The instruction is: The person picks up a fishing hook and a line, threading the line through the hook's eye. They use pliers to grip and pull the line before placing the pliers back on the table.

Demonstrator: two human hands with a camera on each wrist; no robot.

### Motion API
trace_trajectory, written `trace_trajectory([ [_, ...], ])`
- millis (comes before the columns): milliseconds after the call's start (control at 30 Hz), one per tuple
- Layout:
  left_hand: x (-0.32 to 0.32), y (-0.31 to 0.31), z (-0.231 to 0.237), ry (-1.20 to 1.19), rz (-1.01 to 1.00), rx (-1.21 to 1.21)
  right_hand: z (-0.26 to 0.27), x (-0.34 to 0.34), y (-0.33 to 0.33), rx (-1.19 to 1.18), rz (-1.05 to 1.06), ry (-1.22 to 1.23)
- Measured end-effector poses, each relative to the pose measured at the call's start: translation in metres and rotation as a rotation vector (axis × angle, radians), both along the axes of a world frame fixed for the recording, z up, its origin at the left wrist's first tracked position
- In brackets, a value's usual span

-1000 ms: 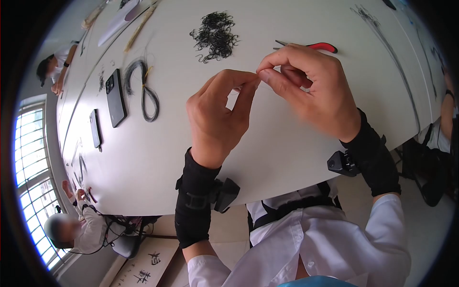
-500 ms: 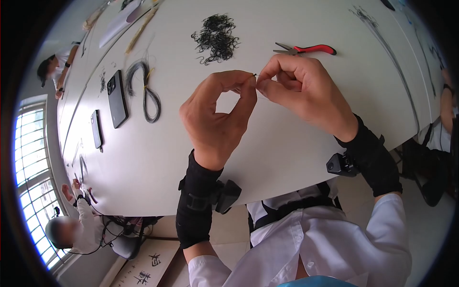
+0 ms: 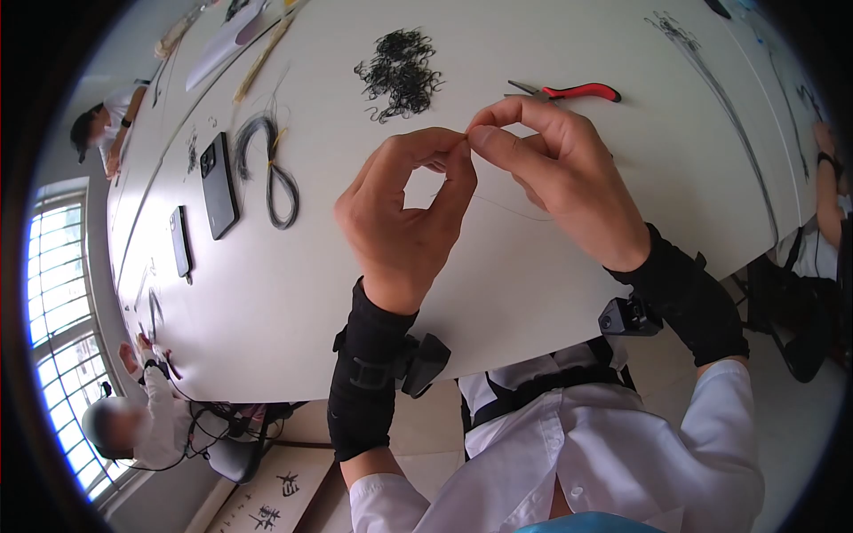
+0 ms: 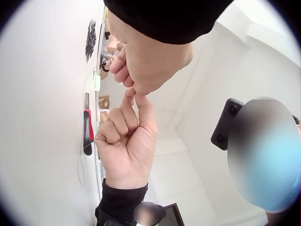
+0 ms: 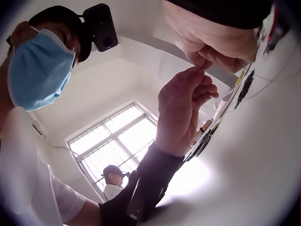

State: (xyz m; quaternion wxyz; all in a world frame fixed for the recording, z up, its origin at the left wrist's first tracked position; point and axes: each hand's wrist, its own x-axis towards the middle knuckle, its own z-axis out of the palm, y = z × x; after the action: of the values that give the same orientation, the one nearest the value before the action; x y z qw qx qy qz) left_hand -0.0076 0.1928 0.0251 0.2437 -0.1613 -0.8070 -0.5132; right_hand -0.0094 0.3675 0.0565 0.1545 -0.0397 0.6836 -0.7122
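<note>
My left hand [image 3: 391,226] pinches a tiny thing between thumb and forefinger; at this moment the fingertips hide it, though a small dark fish hook showed there just before. The right hand [image 3: 564,173] meets it tip to tip, thumb and forefinger pinching a thin clear fishing line. A length of that line [image 3: 513,211] curves below the hands over the white table [image 3: 498,293]. In the left wrist view, the right hand [image 4: 129,146] has its other fingers curled in. Ahead lies a loose pile of small black hooks [image 3: 400,75].
Red-handled pliers [image 3: 582,91] lie just beyond the right hand. On the left are a tied coil of line [image 3: 283,195], a black phone [image 3: 219,186] and a second phone [image 3: 180,242]. Long strands with hooks [image 3: 724,98] stretch along the right. Other people sit around the table.
The right hand shifted slightly left and turned, its thumb now on top against the left fingertips. The dark hook end at the left fingertips is now covered. The curved line has come into clearer view.
</note>
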Motion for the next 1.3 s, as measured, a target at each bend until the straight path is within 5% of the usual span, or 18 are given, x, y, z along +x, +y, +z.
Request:
trace_trajectory([
  [333, -0.001, -0.001, 0.002, -0.044, -0.034, -0.062, -0.012, -0.007, 0.005, 0.031, -0.030, 0.023],
  [733, 0.001, -0.004, 0.012, -0.428, -0.098, 0.399, -0.016, -0.007, -0.002, -0.013, -0.020, 0.067],
  [933, 0.002, -0.005, 0.016, -0.457, -0.125, 0.388, -0.016, -0.007, -0.001, 0.020, 0.017, 0.002],
  [1233, 0.001, -0.003, 0.011, -0.371, -0.043, 0.382, -0.020, 0.002, -0.006, 0.376, -0.023, 0.518],
  [1300, -0.002, -0.004, 0.005, -0.259, 0.023, 0.208, -0.020, 0.001, -0.005, 0.496, -0.046, 0.667],
])
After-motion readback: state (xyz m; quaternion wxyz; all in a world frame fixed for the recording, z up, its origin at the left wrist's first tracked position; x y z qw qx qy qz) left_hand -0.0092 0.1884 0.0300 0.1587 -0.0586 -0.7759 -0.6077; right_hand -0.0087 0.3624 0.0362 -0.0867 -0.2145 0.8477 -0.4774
